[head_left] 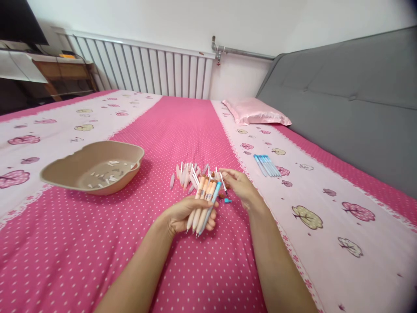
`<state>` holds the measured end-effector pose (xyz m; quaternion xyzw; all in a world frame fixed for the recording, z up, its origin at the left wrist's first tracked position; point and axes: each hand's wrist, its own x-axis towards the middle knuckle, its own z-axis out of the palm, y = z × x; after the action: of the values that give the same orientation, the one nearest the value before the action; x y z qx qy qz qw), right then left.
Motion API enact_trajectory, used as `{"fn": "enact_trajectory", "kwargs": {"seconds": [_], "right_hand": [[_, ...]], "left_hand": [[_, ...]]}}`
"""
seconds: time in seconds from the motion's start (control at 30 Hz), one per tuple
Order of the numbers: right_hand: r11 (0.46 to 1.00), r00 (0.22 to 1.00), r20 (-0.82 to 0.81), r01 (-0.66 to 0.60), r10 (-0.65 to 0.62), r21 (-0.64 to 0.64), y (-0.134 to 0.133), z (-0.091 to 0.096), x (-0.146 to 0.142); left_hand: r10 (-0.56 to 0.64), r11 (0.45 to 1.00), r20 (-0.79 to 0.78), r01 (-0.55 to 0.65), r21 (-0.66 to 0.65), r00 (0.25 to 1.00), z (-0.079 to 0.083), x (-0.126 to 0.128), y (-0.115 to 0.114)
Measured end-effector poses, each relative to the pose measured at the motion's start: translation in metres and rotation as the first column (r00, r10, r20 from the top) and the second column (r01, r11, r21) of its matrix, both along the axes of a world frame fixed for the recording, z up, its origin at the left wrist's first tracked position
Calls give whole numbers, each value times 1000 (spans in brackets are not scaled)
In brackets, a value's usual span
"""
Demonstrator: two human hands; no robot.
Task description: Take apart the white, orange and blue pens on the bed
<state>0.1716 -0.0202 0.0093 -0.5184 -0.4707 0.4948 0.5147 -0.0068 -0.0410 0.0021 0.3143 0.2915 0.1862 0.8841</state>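
Left hand (183, 214) closed round a fan of pens (197, 217), thumb across the barrels; the fan's long axis runs away from the body and a little right, tips nearest the wearer, orange and blue ends farthest; the blue-ended pen forms the right edge, the side facing the right hand (240, 186).

Right hand just right of those far ends, fingers bent at a slim white piece (223, 181) with a dark end; pinched or merely touched, cannot tell; heap of loose pen parts (185, 175) beyond the left hand, partly behind the fan, leftward of the right fingertips, which are the nearer; small blue piece (227, 201) bodyward of the right fingers; row of blue pens (267, 165) farther right, well apart; tan basin (73, 167) well left of the left hand, white bits inside.
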Motion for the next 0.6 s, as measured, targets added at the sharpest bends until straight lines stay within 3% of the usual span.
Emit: {"fn": "enact_trajectory", "kwargs": {"seconds": [0.13,0.3,0.37,0.47,0.6], "right_hand": [[980,987,-81,-152,142,-132,-8,11,-7],[967,973,-108,-215,201,-133,-11,11,-14],[977,978,-127,-178,163,-114,-9,9,-13],[999,992,-127,-18,13,-44,-6,8,-10],[983,967,-193,177,-164,51,-3,10,-7]], "left_hand": [[110,994,11,-109,-5,994,2,0,0],[142,989,14,-143,40,990,5,4,-2],[177,982,17,-178,58,984,6,6,-2],[228,970,-17,-225,86,974,7,7,-3],[267,957,-86,-254,141,960,4,9,-3]]}}
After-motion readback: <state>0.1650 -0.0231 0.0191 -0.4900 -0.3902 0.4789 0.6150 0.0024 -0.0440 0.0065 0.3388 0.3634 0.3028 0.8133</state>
